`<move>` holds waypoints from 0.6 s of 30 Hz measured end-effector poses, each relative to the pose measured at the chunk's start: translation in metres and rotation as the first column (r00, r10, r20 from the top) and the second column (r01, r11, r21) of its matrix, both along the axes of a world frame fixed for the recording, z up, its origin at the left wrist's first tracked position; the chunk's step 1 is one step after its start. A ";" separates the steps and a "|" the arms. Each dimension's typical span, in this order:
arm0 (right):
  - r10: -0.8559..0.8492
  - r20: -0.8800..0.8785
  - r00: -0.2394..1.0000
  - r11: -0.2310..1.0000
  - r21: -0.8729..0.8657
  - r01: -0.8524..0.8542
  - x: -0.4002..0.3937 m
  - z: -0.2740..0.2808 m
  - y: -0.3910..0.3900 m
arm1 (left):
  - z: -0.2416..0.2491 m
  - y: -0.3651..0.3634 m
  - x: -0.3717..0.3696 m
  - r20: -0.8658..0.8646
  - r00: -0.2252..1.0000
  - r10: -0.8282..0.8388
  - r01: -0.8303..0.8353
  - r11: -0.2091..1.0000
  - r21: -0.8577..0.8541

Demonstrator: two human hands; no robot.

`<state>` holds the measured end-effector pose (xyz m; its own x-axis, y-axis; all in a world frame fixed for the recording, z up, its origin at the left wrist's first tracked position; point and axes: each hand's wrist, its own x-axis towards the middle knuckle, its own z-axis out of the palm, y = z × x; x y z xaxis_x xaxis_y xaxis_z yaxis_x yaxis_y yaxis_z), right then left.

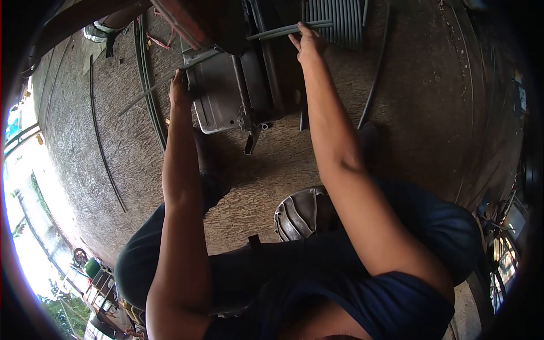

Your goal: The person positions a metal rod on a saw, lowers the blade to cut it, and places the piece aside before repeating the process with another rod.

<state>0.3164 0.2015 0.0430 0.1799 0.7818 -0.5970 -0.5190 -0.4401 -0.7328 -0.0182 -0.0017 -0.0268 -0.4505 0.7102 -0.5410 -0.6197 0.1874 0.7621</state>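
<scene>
A grey metal machine [218, 93] with a long threaded screw [241, 85] stands on the floor in front of me. At its left side my left hand [179, 88] is closed on a thin grey rod [141, 97], which slants from the lower left up to the machine. On the right, my right hand [309, 44] holds grey rods [277, 32] that reach leftward to the machine, with its fingers partly apart around them. The middle of the machine's top is hidden under a dark, reddish-edged part [190, 25].
A bundle of parallel grey rods [345, 22] lies just right of my right hand. Long rods [148, 85] lie on the floor at left, another [377, 73] at right. A ribbed metal casing [299, 215] sits near my legs. Someone's foot [95, 33] shows at top left.
</scene>
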 end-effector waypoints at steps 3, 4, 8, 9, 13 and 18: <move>0.003 -0.041 0.999 1.000 -0.012 -0.003 0.003 0.006 0.000 | -0.003 0.000 -0.002 -0.009 1.000 -0.013 0.013 1.000 0.005; 0.014 -0.071 0.997 1.000 -0.020 -0.016 0.005 0.007 -0.001 | -0.001 0.000 0.001 -0.002 1.000 0.004 -0.004 1.000 0.007; 0.005 -0.094 0.996 0.999 -0.036 -0.009 0.005 0.006 0.001 | 0.001 0.000 0.002 -0.003 1.000 0.030 -0.031 0.999 -0.026; 0.004 -0.094 0.996 0.999 -0.036 -0.007 0.005 0.004 0.001 | 0.001 0.000 0.001 -0.002 1.000 0.029 -0.029 0.999 -0.026; -0.004 -0.134 0.991 1.000 -0.016 0.002 0.005 0.000 0.001 | 0.010 0.001 0.010 -0.008 0.999 0.041 -0.041 0.999 -0.036; -0.029 -0.145 0.989 0.999 -0.021 0.027 0.006 0.001 0.000 | -0.001 0.002 0.001 0.025 0.998 0.056 -0.055 0.997 -0.051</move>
